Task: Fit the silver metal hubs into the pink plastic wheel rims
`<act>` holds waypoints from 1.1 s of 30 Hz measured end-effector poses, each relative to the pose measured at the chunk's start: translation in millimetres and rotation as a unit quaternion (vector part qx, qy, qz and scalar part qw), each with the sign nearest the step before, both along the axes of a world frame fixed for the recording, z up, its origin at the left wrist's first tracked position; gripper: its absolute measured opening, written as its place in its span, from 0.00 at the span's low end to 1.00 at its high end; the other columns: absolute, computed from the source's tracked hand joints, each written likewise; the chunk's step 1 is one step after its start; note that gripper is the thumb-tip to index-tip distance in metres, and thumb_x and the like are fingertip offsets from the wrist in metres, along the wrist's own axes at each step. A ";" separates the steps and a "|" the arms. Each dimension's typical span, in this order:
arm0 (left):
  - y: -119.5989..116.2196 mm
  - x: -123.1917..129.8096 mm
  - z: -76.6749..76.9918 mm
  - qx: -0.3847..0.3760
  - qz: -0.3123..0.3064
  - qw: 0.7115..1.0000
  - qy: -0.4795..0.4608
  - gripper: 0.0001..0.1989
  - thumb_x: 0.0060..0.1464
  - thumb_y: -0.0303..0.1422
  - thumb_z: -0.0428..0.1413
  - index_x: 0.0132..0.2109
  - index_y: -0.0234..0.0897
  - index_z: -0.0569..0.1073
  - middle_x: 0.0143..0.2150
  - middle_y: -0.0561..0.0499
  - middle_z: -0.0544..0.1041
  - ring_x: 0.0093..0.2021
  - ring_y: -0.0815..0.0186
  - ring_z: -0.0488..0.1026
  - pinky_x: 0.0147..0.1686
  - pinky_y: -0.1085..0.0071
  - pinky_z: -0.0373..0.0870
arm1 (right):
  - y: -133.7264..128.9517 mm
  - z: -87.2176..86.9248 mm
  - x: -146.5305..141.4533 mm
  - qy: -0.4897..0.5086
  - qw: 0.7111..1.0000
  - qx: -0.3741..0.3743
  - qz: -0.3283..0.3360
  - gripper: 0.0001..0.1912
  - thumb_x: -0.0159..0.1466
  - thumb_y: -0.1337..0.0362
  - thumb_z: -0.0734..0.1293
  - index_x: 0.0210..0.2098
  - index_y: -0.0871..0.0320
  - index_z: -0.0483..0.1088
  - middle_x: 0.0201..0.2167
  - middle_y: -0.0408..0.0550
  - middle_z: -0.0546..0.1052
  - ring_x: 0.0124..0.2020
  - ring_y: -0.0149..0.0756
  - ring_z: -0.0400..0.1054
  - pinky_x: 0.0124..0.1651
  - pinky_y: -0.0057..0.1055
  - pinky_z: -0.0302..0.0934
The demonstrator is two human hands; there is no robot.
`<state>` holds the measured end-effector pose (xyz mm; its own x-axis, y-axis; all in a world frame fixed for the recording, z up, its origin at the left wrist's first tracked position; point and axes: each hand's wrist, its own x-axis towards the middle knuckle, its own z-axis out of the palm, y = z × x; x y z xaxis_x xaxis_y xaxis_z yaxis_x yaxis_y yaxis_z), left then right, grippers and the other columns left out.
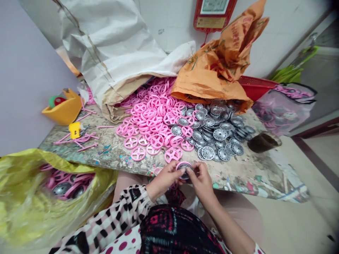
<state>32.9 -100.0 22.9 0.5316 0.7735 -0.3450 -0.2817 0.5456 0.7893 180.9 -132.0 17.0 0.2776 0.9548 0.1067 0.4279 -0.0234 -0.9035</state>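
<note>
Between my two hands, at the table's front edge, is a pink plastic wheel (pixel 183 164) with a grey hubcap disc (pixel 186 173) set against its face. My left hand (pixel 164 179) grips the left side, its thumb on the disc. From the right, my right hand (pixel 202 181) pinches the same piece with its thumb pressed on the disc; its other fingers are partly hidden behind. Just beyond the hands lies a heap of pink spoked wheels (pixel 156 120). Beside it, to the right, is a pile of grey hubcap discs (pixel 219 134).
A white sack (pixel 119 42) and an orange sack (pixel 209 70) spill the parts onto the worn table (pixel 106 155). At left are a yellow holder (pixel 63 111), pink sticks, and a yellow bag (pixel 21 197) of joined wheels. A dark cup-like container (pixel 265 142) lies at right.
</note>
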 end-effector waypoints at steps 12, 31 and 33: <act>-4.6 2.5 -7.7 0.072 0.028 0.996 0.048 0.23 0.46 0.49 0.59 0.38 0.32 0.67 0.26 0.53 0.70 0.23 0.70 0.68 0.20 0.75 0.63 | -1.7 6.0 0.0 0.067 0.992 -0.059 0.092 0.13 0.62 0.53 0.64 0.40 0.56 0.67 0.31 0.43 0.72 0.31 0.34 0.66 0.36 0.29 0.60; 25.4 -31.8 -13.1 0.371 0.077 0.792 0.478 0.18 0.55 0.32 0.52 0.54 0.36 0.67 0.50 0.44 0.68 0.45 0.61 0.69 0.46 0.64 0.65 | 32.1 7.2 71.2 -0.405 0.914 0.016 -0.006 0.20 0.67 0.56 0.57 0.48 0.61 0.70 0.42 0.59 0.71 0.45 0.48 0.62 0.49 0.45 0.57; 27.5 -26.8 -8.0 0.371 0.054 0.771 0.514 0.25 0.54 0.36 0.55 0.58 0.36 0.63 0.54 0.42 0.65 0.50 0.57 0.68 0.47 0.62 0.65 | 45.3 5.7 76.6 -0.463 0.886 0.009 -0.021 0.21 0.66 0.57 0.57 0.52 0.63 0.68 0.45 0.63 0.70 0.47 0.51 0.61 0.49 0.45 0.56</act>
